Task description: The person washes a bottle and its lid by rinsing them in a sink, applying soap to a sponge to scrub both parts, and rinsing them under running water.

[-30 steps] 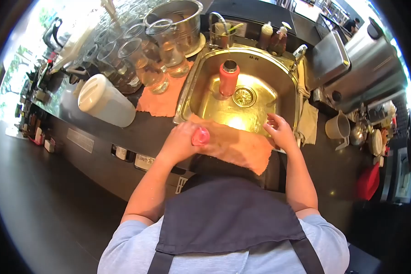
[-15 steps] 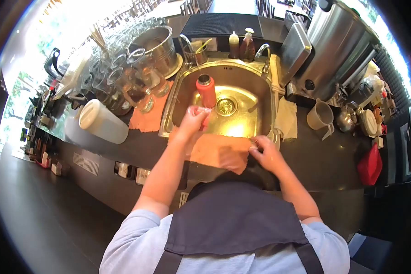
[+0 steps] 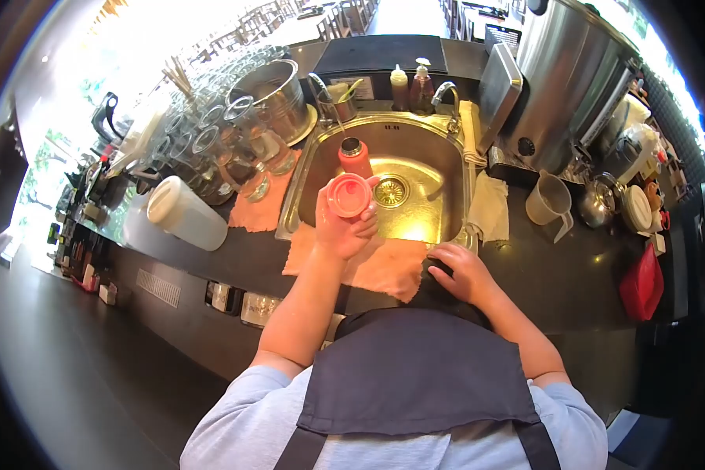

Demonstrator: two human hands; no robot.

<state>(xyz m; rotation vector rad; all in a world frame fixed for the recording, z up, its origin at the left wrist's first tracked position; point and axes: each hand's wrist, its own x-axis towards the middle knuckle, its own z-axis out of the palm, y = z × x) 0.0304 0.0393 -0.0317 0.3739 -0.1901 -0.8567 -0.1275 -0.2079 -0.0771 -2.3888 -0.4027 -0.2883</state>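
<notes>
My left hand (image 3: 341,235) is closed around a coral-pink bottle lid (image 3: 348,196), its round hollow inside facing up at me. Just beyond it, a coral-pink bottle (image 3: 355,159) stands upright in the sink (image 3: 423,137) with its mouth uncovered. A slim tap (image 3: 321,86) on the left rim arches toward that mouth, and a thin stream seems to fall from it. My right hand (image 3: 460,272) rests at the sink's front right corner, thumb apart from the fingers, holding nothing. Between the hands, an orange cloth (image 3: 384,266) hangs over the front edge.
Glass carafes (image 3: 251,141), a steel bucket (image 3: 270,94) and a white lidded pitcher (image 3: 188,213) stand left. Two pump or squeeze bottles (image 3: 421,86) sit behind the sink near a second tap (image 3: 449,98). Right are a measuring jug (image 3: 548,198) and a large steel urn (image 3: 568,86).
My left hand has lifted the lid up toward me and turned it so its inside shows. My right hand has shifted slightly, its fingers now lying flatter on the edge.
</notes>
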